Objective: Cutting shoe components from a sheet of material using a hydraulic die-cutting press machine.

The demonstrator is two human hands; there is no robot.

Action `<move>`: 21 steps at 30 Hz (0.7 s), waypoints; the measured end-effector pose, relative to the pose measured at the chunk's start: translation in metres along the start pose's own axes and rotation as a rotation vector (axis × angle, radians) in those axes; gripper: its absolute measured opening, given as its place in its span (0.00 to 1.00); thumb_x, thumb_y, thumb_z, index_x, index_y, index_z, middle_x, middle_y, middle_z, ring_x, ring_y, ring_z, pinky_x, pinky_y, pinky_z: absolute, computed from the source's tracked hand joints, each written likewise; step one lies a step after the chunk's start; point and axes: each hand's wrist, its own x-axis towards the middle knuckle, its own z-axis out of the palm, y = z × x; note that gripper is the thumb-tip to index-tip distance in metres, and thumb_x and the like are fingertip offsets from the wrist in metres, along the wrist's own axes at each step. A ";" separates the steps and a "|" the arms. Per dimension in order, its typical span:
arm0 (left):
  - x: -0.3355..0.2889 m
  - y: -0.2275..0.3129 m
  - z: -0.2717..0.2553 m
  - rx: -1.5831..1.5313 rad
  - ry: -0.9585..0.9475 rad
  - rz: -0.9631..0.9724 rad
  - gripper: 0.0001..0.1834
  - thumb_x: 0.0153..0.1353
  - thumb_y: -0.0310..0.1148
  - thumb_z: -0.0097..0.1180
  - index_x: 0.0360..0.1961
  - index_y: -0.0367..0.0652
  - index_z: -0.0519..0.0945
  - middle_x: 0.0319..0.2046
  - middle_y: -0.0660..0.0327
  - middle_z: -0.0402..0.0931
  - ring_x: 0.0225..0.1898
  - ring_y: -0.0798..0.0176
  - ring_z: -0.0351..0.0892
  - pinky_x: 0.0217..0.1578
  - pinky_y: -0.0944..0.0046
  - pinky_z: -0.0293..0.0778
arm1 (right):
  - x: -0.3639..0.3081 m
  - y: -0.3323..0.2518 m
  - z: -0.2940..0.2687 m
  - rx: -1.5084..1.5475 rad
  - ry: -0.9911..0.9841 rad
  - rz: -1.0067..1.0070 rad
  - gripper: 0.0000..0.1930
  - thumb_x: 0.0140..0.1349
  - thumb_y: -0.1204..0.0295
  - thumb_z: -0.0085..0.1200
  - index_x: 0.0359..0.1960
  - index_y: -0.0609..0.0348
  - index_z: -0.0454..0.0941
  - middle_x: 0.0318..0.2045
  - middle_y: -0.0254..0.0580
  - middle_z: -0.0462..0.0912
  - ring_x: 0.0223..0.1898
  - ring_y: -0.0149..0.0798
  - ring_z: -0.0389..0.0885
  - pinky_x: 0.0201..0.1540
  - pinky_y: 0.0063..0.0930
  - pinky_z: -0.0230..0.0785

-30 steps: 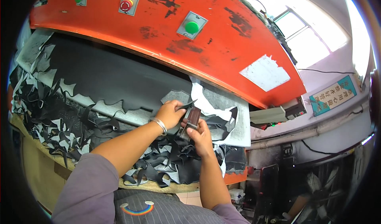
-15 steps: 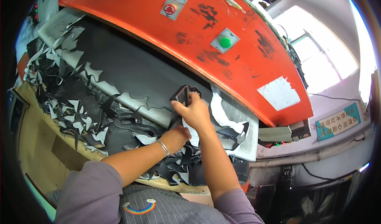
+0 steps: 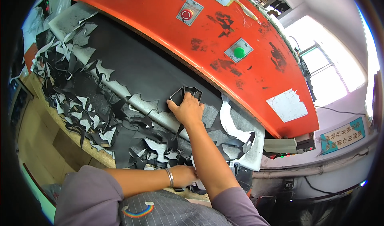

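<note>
My right hand reaches forward and presses down on a black metal cutting die, an open frame lying flat on the black material sheet under the orange press head. Its fingers grip the die's near rim. My left hand, with a metal bangle at the wrist, rests low at the bed's front edge among black offcuts. Its fingers are hidden behind my right forearm.
The press head carries green round buttons and a red one. Cut black and grey scraps pile along the left and front of the bed. A white liner sheet lies to the right. A wooden bench sits lower left.
A second ago both hands held the die together near the scraps. My right hand then carried it forward onto the sheet, and my left hand drew back to the bed's front edge.
</note>
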 end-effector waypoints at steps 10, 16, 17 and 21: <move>-0.061 -0.036 -0.151 0.037 0.693 -0.471 0.37 0.49 0.39 0.65 0.61 0.40 0.66 0.53 0.51 0.72 0.57 0.51 0.69 0.59 0.55 0.63 | 0.020 0.115 -0.027 0.435 -0.028 -0.244 0.66 0.33 0.52 0.76 0.69 0.67 0.43 0.65 0.63 0.59 0.68 0.57 0.55 0.68 0.41 0.49; -0.029 -0.077 -0.168 0.218 0.721 -0.607 0.52 0.47 0.42 0.67 0.68 0.35 0.50 0.61 0.47 0.66 0.65 0.49 0.60 0.67 0.50 0.47 | 0.046 0.128 -0.018 0.377 -0.189 -0.315 0.72 0.30 0.51 0.76 0.70 0.66 0.36 0.68 0.62 0.52 0.71 0.52 0.49 0.71 0.41 0.40; -0.030 -0.082 -0.172 0.149 0.648 -0.650 0.54 0.47 0.43 0.67 0.68 0.34 0.48 0.63 0.47 0.63 0.67 0.49 0.58 0.68 0.49 0.44 | 0.048 0.121 -0.022 0.384 -0.194 -0.311 0.72 0.30 0.51 0.76 0.70 0.66 0.36 0.68 0.62 0.52 0.71 0.52 0.49 0.71 0.41 0.40; -0.030 -0.109 -0.177 0.351 0.582 -0.549 0.44 0.51 0.44 0.63 0.66 0.40 0.59 0.62 0.45 0.63 0.66 0.51 0.59 0.68 0.53 0.48 | 0.046 0.126 -0.020 0.287 -0.341 -0.189 0.73 0.30 0.51 0.76 0.70 0.64 0.31 0.69 0.59 0.51 0.72 0.49 0.48 0.71 0.50 0.31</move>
